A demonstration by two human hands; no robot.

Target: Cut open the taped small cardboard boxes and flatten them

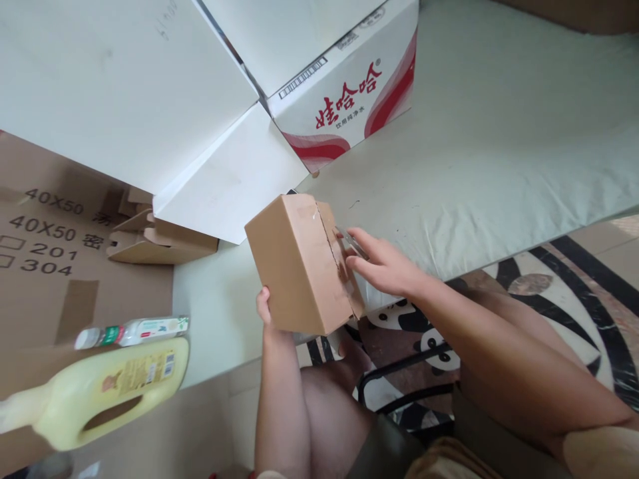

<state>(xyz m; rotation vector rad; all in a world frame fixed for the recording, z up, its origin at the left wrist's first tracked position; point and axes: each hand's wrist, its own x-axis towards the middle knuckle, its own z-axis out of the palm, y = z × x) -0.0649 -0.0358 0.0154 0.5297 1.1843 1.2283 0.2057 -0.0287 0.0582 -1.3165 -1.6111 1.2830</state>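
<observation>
A small brown cardboard box (294,266) is tilted over the front edge of the covered table, a ragged seam running along its right side. My left hand (264,306) grips the box at its lower left edge; only part of the fingers shows, the rest being behind the cardboard. Against the ragged seam, my right hand (382,263) pinches a slim grey metal cutter (355,245), whose exact type is partly hidden by the fingers. The cutter's tip points at the seam.
White cartons (344,106), one with red lettering, stand behind the box. At left are a large printed cardboard box (30,293), folded cardboard (164,239), a clear water bottle (134,331) and a yellow handled jug (114,392). A black metal frame (369,386) is below the table edge.
</observation>
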